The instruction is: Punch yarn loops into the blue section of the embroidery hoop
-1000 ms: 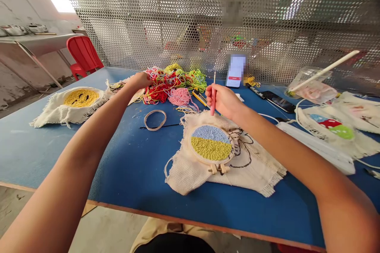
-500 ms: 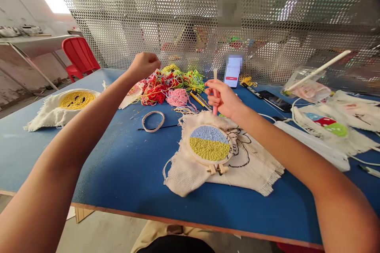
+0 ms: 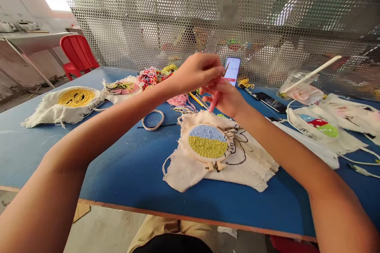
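Observation:
My right hand [image 3: 227,97] is wrapped round a pink punch-needle-like tool [image 3: 214,102], held above the back edge of a white cloth. Against it is my left hand [image 3: 203,72], its fingers pinched near the tool's upper end; what they hold is too small to tell. A thin pointed tip [image 3: 226,67] shows just above the fingers. Below both hands lies the white cloth [image 3: 184,170] in a round hoop [image 3: 188,148], with a blue and yellow-green looped patch [image 3: 209,140] and black outline drawing at its right.
Tangled yarn [image 3: 150,79] and a loose ring [image 3: 152,120] lie left of the hands. A lit phone [image 3: 232,69] leans on the mesh. Other stitched cloths [image 3: 75,98] lie left and right, with a dark phone [image 3: 271,102] and white cable [image 3: 360,161].
My left hand has moved right from above the yarn to meet my right hand. The pink tool has tilted. The camera view has shifted slightly.

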`<state>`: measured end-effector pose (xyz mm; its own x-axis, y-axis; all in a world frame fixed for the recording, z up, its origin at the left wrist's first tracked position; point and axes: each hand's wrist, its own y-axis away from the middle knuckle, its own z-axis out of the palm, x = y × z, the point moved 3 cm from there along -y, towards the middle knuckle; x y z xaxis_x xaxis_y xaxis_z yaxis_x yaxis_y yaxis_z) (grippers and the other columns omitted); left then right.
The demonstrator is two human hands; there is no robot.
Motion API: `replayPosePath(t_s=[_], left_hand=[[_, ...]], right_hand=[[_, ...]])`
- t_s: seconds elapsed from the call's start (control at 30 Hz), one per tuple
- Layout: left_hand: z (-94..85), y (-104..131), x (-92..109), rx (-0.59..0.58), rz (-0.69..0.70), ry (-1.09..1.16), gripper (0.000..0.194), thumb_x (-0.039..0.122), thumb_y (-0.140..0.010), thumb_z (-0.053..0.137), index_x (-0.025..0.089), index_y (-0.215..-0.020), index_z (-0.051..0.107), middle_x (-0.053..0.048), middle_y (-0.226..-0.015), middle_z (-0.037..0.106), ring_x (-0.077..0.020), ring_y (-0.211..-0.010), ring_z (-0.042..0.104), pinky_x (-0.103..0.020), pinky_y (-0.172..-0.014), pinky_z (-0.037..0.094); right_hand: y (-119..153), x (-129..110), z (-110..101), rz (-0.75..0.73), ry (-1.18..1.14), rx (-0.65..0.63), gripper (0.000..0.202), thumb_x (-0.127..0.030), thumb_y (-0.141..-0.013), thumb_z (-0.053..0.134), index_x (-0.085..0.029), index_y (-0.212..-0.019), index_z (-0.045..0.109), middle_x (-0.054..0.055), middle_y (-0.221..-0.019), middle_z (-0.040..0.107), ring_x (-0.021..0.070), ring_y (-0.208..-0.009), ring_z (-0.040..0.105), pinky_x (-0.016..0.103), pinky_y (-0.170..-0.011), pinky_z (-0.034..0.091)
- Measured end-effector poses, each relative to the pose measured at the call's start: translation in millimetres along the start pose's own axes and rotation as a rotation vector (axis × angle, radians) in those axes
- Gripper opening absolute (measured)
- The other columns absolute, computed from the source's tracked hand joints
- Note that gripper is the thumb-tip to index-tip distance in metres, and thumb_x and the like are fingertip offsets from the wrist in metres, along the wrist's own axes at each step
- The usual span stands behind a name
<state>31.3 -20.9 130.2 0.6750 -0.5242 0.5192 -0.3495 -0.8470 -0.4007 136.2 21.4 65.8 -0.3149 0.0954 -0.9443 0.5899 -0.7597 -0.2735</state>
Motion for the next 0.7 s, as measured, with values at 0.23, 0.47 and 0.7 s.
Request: replayPosePath(t_s=[0.23, 0.47, 0.7], left_hand=[[-18.5, -1, -2, 0.148, -0.018, 0.319, 0.032, 0.032, -0.091, 0.023, 0.013, -0.094, 0.048, -0.001, -0.093, 0.059, -0.018, -0.097, 0.059, -0.022, -0.066, 0.048], [-2.5, -14, -60, 0.135, -0.062, 0.065, 0.027, 0.024, -0.084, 0.04, 0.014, -0.107, 0.049, -0.004, -0.106, 0.059, -0.0168, -0.099, 0.056, -0.026, -0.078, 0.047], [14.9, -7, -137, -0.173, -0.12, -0.327, 0.027, 0.025, -0.078, 0.043, 0.016, -0.093, 0.062, -0.002, -0.082, 0.065, -0.0144, -0.075, 0.057, -0.023, -0.069, 0.042]], right_hand=[[-3, -12, -17, 0.025, 0.214, -0.214, 0.016, -0.029, -0.076, 0.059, -0.019, -0.087, 0.061, 0.001, -0.074, 0.057, 0.0053, -0.048, 0.04, 0.022, -0.037, 0.021], [-12, -23, -44, -0.104, 0.188, -0.015, 0.008, -0.026, -0.076, 0.059, -0.02, -0.072, 0.055, -0.005, -0.061, 0.046, 0.0029, -0.042, 0.029, 0.023, -0.04, 0.014], [-20, -40, -100, -0.205, -0.035, 0.477, 0.025, -0.007, -0.083, 0.039, -0.02, -0.064, 0.048, -0.004, -0.054, 0.041, 0.0018, -0.046, 0.035, 0.027, -0.046, 0.018]])
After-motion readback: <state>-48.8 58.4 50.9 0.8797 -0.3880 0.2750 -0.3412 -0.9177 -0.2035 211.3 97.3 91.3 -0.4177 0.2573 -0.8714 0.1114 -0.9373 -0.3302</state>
